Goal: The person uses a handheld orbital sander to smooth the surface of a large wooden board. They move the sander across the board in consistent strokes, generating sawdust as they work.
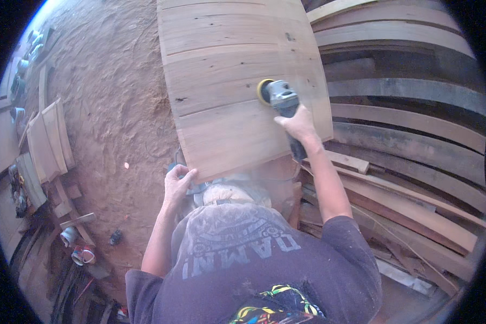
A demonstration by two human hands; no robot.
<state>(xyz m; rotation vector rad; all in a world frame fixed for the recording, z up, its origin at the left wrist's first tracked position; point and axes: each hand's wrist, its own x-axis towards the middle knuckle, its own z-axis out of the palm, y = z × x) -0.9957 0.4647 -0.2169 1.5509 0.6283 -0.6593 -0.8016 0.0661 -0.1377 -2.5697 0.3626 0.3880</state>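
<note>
A wide panel of joined wooden boards [221, 124] lies in front of me, with dark cracks and knots along its seams. In my right hand [299, 125] is an angle grinder [284, 96] with a grey head and dark body. Its yellow-edged disc [263, 92] is tilted against the right half of the panel; the disc's underside is hidden. My left hand [177, 183] holds the panel's near left corner, thumb on top and the other fingers partly hidden below the edge.
Long planks [405, 113] are stacked along the right side, close to my right arm. Loose boards [48, 140] lean at the left over brown, dusty ground [113, 97]. A red and white can [83, 255] lies at lower left. A thin cord [399, 245] runs over the planks.
</note>
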